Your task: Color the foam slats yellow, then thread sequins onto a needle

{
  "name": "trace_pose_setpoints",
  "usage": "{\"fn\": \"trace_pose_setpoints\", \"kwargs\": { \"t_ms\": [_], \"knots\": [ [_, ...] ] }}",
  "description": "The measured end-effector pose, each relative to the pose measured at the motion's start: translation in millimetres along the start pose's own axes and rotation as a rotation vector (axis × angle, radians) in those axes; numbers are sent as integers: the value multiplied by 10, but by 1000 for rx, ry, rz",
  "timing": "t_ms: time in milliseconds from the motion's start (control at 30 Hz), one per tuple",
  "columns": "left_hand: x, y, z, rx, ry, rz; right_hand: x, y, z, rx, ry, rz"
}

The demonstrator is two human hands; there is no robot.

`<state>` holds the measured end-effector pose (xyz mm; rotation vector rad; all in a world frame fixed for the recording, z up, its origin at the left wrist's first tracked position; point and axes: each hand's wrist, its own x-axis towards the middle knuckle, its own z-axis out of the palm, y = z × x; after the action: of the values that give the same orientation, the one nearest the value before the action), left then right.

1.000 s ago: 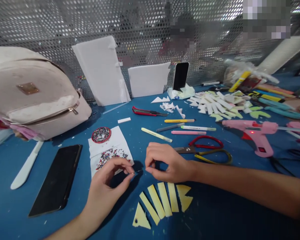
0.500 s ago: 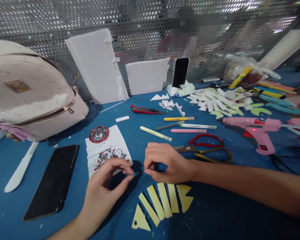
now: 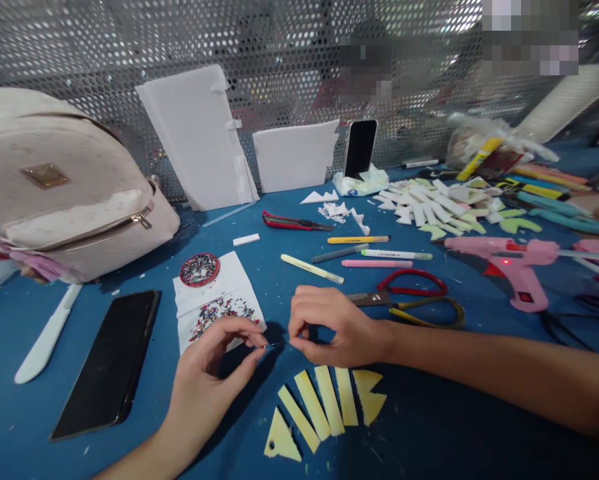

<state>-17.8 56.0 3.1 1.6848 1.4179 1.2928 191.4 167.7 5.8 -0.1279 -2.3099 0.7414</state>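
Thumb and fingertips of my left hand point(image 3: 219, 363) pinch a tiny bead at the end of a thin wire or thread point(image 3: 278, 344). My right hand point(image 3: 329, 327) is closed around the other end, its thumb and forefinger pressed together. The two hands face each other, a small gap apart. Below them lie yellow foam pieces point(image 3: 328, 400) laid out like a fish, with a holed triangular head and a notched tail. Behind my left hand, loose beads point(image 3: 222, 313) are spread on white paper point(image 3: 236, 273), beside a red-rimmed round dish point(image 3: 200, 269) of beads.
A black phone point(image 3: 106, 367), white knife point(image 3: 49, 337) and pale backpack point(image 3: 74, 193) are at the left. Markers point(image 3: 312, 269), scissors point(image 3: 419, 297) and a red cutter point(image 3: 296, 222) lie behind my hands. Foam scraps point(image 3: 434, 203) and a pink glue gun point(image 3: 514, 263) are at the right.
The view has shifted slightly, so background things sit a little lower and further right. Both hands keep nearly the same pose, with the thin wire or thread between them.
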Motion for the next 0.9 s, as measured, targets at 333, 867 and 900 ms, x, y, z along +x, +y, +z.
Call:
{"fn": "trace_pose_setpoints", "kwargs": {
  "t_ms": [333, 867, 900],
  "knots": [
    [-2, 0, -7, 9, 5, -6, 2, -3, 0, 2, 8, -4],
    [4, 10, -9, -3, -3, -8, 6, -1, 4, 2, -6, 5],
    [5, 8, -7, -8, -7, -7, 5, 2, 6, 2, -8, 5]
  ]
}}
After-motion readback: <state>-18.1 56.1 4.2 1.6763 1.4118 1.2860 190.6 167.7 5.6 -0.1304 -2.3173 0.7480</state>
